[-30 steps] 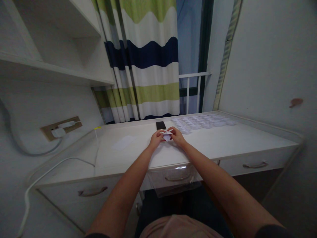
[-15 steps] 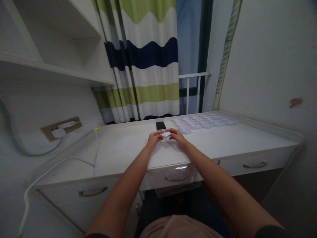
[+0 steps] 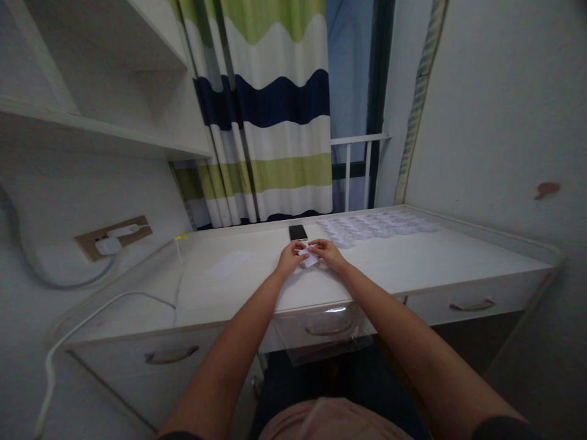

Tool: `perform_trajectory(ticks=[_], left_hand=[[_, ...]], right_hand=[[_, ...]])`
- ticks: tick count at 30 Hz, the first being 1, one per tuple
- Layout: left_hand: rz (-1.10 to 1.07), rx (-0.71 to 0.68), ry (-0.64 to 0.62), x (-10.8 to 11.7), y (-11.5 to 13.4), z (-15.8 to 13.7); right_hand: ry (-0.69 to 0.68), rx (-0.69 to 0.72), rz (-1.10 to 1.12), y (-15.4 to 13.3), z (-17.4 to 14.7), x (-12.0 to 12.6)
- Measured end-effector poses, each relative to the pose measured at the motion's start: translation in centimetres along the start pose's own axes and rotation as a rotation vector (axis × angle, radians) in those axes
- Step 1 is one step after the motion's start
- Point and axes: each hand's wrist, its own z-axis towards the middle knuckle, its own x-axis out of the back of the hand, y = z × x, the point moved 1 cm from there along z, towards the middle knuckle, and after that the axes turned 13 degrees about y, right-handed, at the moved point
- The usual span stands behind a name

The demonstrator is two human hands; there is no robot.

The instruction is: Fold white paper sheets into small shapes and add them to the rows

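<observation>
A small piece of white folded paper (image 3: 310, 259) is held between my two hands, just above the desk. My left hand (image 3: 290, 258) grips its left side, with the thumb on the face toward me. On the other side my right hand (image 3: 328, 252) pinches the paper's upper right part between thumb and fingers. Its exact folds are too small to make out. Directly behind the hands lies a dark phone (image 3: 298, 233). Several rows of white folded paper pieces (image 3: 376, 226) cover the desk at the back right.
Flat white paper (image 3: 229, 263) lies on the white desk (image 3: 257, 293) to the left. A white cable (image 3: 132, 293) runs over the desk's left end. Clear plastic (image 3: 323, 342) hangs at the front edge over a drawer. A striped curtain (image 3: 288, 140) hangs behind.
The paper has tilted, so more of its face shows below my fingers. My left hand has shifted slightly right, and both hands have changed their grip on it.
</observation>
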Motion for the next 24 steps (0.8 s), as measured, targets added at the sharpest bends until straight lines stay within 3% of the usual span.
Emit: perform_trajectory(ticks=[3,8,18,24], left_hand=[[0.018,-0.025,0.003,-0.12,-0.16,0.06],[0.056,0.132,-0.074,-0.04,-0.45,0.12],[-0.020,0.289,-0.105,0.31,0.13,-0.28],[-0.020,0.265,-0.095,0.44,0.09,-0.19]], right_hand=[[-0.019,-0.029,-0.003,0.10,0.25,0.18],[0.004,-0.005,-0.005,-0.15,0.32,0.33],[0.029,0.052,-0.039,-0.45,0.32,0.59],[0.029,0.050,-0.048,-0.44,0.34,0.59]])
